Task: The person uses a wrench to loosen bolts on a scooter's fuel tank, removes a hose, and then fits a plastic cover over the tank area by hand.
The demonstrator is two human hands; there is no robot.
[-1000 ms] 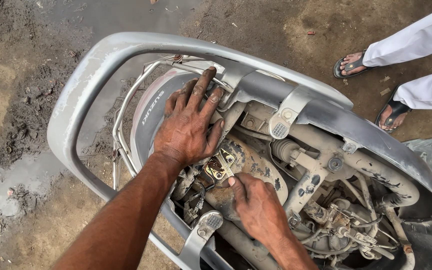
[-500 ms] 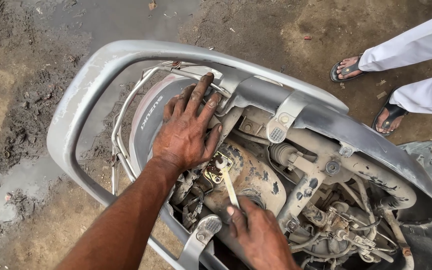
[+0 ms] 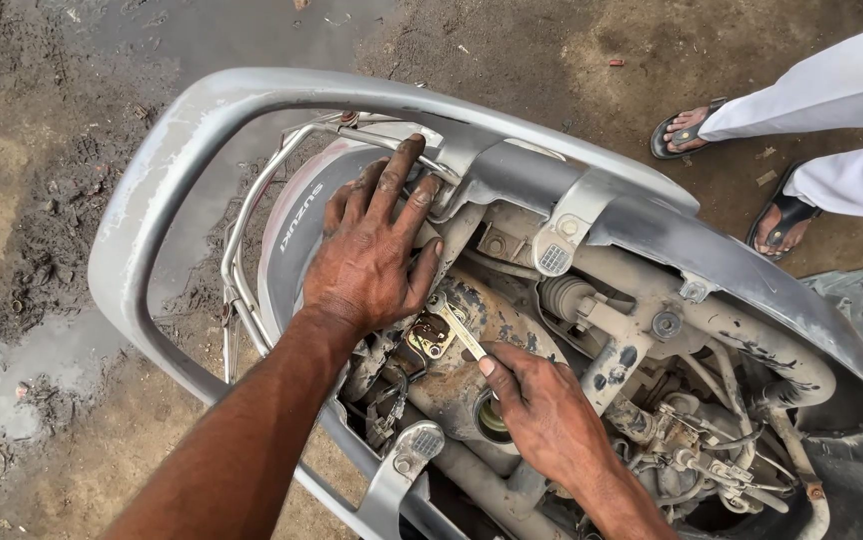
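A small spanner (image 3: pixel 455 322) sits on a dusty part at the middle of the open scooter frame (image 3: pixel 642 225), pinched in the right hand (image 3: pixel 542 410). The left hand (image 3: pixel 372 250) lies flat, fingers spread, just beside it. Sandalled feet (image 3: pixel 687 128) stand far right.

left hand (image 3: pixel 372 255) flat on mudguard (image 3: pixel 297 235), inside grab rail (image 3: pixel 152 190) | right hand (image 3: pixel 547 415) to its right, nearer the camera, on spanner (image 3: pixel 457 325) | spanner between both hands, over engine case (image 3: pixel 472 350) | sandalled feet (image 3: pixel 742 170) far right on ground (image 3: pixel 32 120)
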